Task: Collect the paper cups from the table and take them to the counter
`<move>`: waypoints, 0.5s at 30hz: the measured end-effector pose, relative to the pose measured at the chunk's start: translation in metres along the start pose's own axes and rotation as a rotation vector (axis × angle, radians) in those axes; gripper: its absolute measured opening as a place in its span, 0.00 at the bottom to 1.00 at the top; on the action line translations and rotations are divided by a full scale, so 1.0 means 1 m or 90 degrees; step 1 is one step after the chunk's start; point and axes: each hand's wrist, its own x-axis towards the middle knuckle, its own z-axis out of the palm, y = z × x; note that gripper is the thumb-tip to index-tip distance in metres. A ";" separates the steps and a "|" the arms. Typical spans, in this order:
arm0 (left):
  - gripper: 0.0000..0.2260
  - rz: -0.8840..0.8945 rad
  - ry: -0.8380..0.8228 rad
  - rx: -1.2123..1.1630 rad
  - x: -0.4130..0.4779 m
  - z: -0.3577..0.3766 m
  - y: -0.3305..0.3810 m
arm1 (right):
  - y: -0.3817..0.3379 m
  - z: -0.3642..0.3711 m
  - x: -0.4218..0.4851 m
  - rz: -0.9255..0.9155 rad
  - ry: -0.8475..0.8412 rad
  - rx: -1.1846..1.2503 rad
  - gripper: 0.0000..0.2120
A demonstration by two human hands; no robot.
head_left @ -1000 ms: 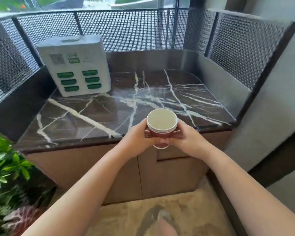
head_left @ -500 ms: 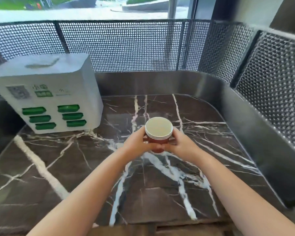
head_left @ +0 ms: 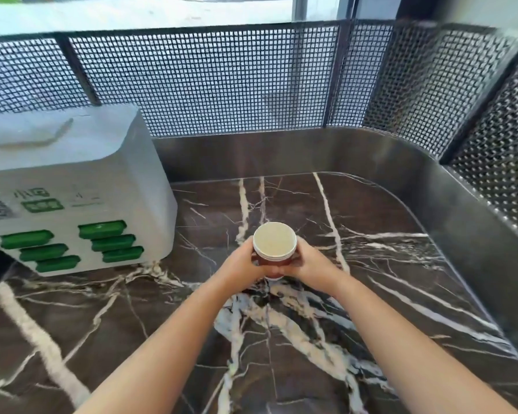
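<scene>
Dark marble counter (head_left: pixel 371 294), white-veined and glossy, walled by black mesh screen (head_left: pixel 222 85): delivery nearly done.

Left of the paper cups (head_left: pixel 274 245) stands a rounded white box (head_left: pixel 72 186) with green slots. The cups, red-sided with ridged white rims suggesting a nested stack, sit upright over mid-counter, clasped between left hand (head_left: pixel 242 265) and right hand (head_left: pixel 308 262), fingers curled closed around the wall. Contact with the marble cannot be told; setting down and letting go remain.

Glossy veined marble counter (head_left: pixel 371 294)
</scene>
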 end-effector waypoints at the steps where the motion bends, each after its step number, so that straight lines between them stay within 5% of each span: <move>1: 0.34 0.000 0.002 -0.002 0.002 0.000 -0.002 | 0.001 -0.001 0.002 0.001 0.002 -0.002 0.35; 15: 0.35 0.015 -0.039 -0.009 0.003 0.005 -0.007 | 0.012 -0.005 0.002 0.022 0.010 -0.061 0.36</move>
